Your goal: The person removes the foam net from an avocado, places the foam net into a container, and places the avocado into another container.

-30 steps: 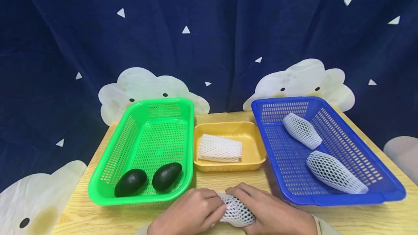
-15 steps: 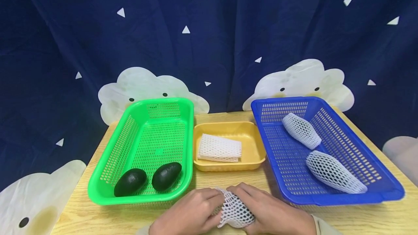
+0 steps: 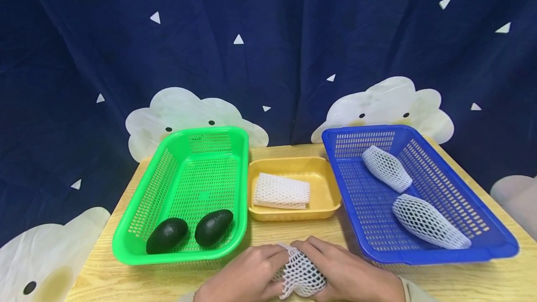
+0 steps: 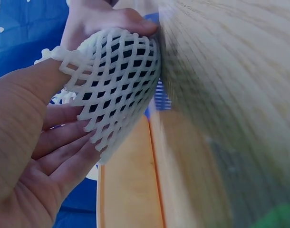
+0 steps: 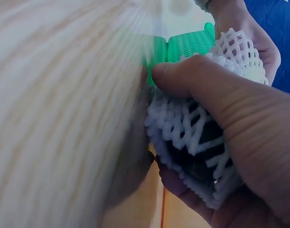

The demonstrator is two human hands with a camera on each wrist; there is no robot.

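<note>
A dark avocado in a white foam net lies between the two hands at the table's front edge. My right hand grips its right end, thumb across the net in the right wrist view. My left hand is at the net's left end; in the left wrist view its thumb and straight fingers reach under the net's loose edge, spread apart. The net's mesh hides much of the avocado. Two bare avocados lie in the green basket at left.
A blue basket at right holds two netted avocados. Between the baskets stands a yellow tray with flat white foam nets in it. Behind the wooden table hangs a dark blue curtain.
The net's left edge has spread wider, and the left hand's fingers have parted from a pinch on it to reach under it. The right hand keeps its grip, nearly still.
</note>
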